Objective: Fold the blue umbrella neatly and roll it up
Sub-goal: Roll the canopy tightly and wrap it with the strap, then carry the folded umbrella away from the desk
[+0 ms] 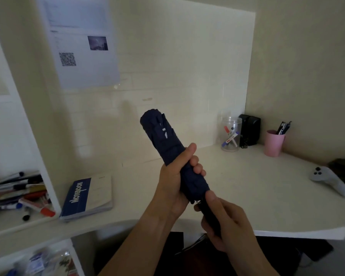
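The blue umbrella (pixel 163 134) is collapsed and rolled into a dark navy bundle, held tilted up and away from me above the white desk (pixel 237 196). My left hand (pixel 177 176) grips the fabric around its middle, thumb pointing up along the roll. My right hand (pixel 221 218) holds the black handle at the lower end, thumb pressed near the fabric's edge. A small grey strap tab shows on the upper part of the roll.
A blue notebook (pixel 88 196) lies on the desk at left. A shelf tray of markers (pixel 18 194) sits far left. At the back right stand a clear jar (pixel 231 134), a pink pen cup (pixel 273 143) and a black box (pixel 249 129). A white controller (pixel 331 181) lies at right.
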Action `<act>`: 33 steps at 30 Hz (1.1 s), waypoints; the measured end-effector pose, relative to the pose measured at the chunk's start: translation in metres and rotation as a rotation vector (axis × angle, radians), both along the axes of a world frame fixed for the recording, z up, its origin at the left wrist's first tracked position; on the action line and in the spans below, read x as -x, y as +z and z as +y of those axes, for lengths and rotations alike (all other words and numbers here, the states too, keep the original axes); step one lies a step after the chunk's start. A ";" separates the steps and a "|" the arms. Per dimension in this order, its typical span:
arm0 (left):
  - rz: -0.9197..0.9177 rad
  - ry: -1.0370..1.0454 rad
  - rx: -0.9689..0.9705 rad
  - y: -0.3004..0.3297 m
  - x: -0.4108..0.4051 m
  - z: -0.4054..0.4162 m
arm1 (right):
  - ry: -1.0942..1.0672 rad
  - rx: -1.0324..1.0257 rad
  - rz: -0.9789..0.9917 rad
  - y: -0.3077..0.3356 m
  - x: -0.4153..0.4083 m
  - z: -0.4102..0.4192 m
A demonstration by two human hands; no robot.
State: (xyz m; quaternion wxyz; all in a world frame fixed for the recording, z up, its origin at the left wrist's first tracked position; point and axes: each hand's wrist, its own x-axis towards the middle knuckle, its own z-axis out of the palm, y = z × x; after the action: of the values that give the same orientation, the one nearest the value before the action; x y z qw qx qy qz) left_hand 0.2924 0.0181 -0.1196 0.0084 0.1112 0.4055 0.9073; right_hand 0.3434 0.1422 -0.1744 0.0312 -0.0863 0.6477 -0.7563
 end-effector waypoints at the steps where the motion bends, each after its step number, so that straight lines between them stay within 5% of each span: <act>1: 0.008 -0.028 -0.011 -0.003 -0.002 0.002 | 0.046 0.085 -0.077 0.002 0.000 0.001; 3: 0.011 -0.104 0.029 -0.009 -0.009 0.007 | 0.218 0.267 -0.267 0.004 -0.002 0.001; 5: -0.003 -0.139 0.098 -0.011 -0.015 0.012 | 0.280 0.234 -0.286 0.004 -0.005 0.004; 11: -0.062 0.204 0.344 -0.020 -0.013 0.013 | -0.298 -0.130 0.116 0.023 -0.002 0.031; 13: 0.003 0.274 0.564 -0.035 -0.016 0.014 | -0.306 -0.141 0.158 0.042 -0.003 0.027; 16: 0.270 0.425 1.266 -0.058 -0.015 0.023 | -0.395 -0.259 0.129 0.057 0.002 0.004; 18: 0.401 0.398 1.481 -0.060 -0.019 0.030 | -0.537 -0.141 0.091 0.055 0.006 -0.001; 22: 0.416 -0.054 1.285 -0.045 -0.027 0.030 | -0.613 0.296 0.082 0.044 -0.012 0.018; 25: 0.450 -0.311 1.154 -0.038 -0.038 0.035 | -0.570 0.301 0.143 0.045 -0.042 0.044; 28: 0.729 -0.056 1.418 -0.041 -0.039 0.052 | -0.778 0.028 0.205 0.051 -0.079 0.091; 31: 1.110 0.275 1.592 -0.040 -0.041 0.082 | -1.165 -0.785 0.422 0.066 -0.129 0.149; 33: 1.315 0.325 1.589 -0.035 -0.051 0.113 | -0.974 -1.324 0.392 0.078 -0.160 0.178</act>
State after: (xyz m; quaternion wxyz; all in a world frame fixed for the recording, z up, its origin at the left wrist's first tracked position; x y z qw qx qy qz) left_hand 0.3437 0.1315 -0.1542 -0.2653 0.4898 0.8202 0.1302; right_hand 0.5034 0.3198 -0.0967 -0.3670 0.1091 0.9158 -0.1212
